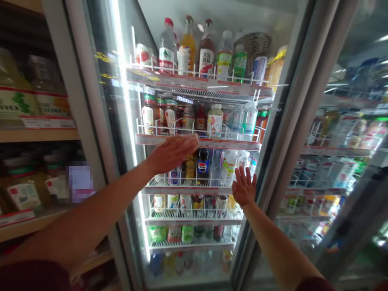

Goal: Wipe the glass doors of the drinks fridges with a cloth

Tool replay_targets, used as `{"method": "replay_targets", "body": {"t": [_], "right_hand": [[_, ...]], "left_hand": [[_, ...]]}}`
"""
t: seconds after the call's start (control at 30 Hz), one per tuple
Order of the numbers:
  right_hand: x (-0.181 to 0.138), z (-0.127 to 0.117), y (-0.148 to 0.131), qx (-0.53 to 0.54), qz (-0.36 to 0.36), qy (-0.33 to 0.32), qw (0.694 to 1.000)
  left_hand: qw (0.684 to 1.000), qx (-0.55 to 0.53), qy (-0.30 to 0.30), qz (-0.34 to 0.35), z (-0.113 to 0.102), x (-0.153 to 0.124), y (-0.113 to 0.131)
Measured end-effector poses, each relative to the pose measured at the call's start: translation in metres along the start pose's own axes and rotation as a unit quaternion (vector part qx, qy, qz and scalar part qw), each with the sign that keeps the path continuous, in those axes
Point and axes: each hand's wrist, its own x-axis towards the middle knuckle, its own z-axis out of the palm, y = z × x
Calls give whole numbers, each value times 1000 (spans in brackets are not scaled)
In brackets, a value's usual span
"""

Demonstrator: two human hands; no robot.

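My left hand [172,154] is stretched out flat before the middle shelves of a lit drinks fridge, fingers pointing right and slightly blurred. It holds nothing. Just right of its fingertips, in the picture, stands a dark Pepsi bottle [203,166]. My right hand [244,186] is raised with its fingers apart, near the fridge's right side, and is also without anything in it. A pale bottle with a yellow-green label [229,165] is close to it in view. Whether either hand touches glass, I cannot tell.
Upper shelves carry an orange drink bottle [187,47], a red-capped water bottle [167,46] and a white-labelled bottle [215,121]. Wire rails edge the shelves. Cans [185,204] stand lower. Wooden shelving [39,134] with juice bottles is left; another glass-fronted fridge [336,150] is right.
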Motion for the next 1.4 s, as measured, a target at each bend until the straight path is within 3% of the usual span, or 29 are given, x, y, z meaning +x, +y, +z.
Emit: {"method": "replay_targets", "body": {"t": [0.1,0.17,0.23,0.3,0.33,0.4,0.47,0.57,0.63,0.73,0.8,0.83,0.9,1.0,1.07,1.13,1.17,1.23,1.3,1.37,1.4], "right_hand": [[2,-3,-1,1,-4,13,1000],[3,-4,-2,8,-4,16,1000],[3,-4,-2,15,-1,9,1000],[2,-3,-1,21,2,-1,1000],[2,-3,0,21,4,-2,1000],[1,-2,0,15,1,0,1000],[1,-2,0,2,-2,2,1000],[1,-3,-2,-12,4,-5,1000],[1,-3,-4,-13,16,-9,1000],[-1,-1,-6,-9,30,-15,999],[-2,1,-7,-5,33,-20,999],[-2,2,-7,-3,33,-20,999],[-1,2,-8,1,32,-15,999],[0,1,-8,-1,27,-2,1000],[1,1,-8,-8,23,5,1000],[1,1,-7,-14,19,7,1000],[1,1,-7,-14,19,6,1000],[1,2,-7,-15,23,2,1000],[2,2,-7,-19,27,-1,999],[2,2,-7,-24,28,3,999],[3,2,-7,-26,26,7,999]], "left_hand": [[975,71,80,-195,-23,16,-39],[964,90,94,-234,-15,13,-30],[978,75,80,-176,8,-3,6],[999,20,37,-23,32,-21,46],[999,-9,10,48,39,-27,59],[996,-26,-7,82,38,-29,59],[1000,6,25,-15,20,-15,32],[975,54,92,-197,-9,14,-15],[962,64,112,-240,-8,22,-15],[983,46,89,-152,26,8,42],[999,3,52,5,53,-9,86],[997,-15,32,73,61,-15,100],[995,-27,14,100,62,-17,103],[997,-10,46,-58,31,9,54],[976,12,102,-191,9,31,19],[953,29,149,-261,5,42,10],[953,30,151,-261,10,42,17],[977,15,106,-186,30,31,49],[998,-6,53,-33,51,15,83],[998,-5,37,53,58,5,93],[998,2,40,49,53,6,87]]}}
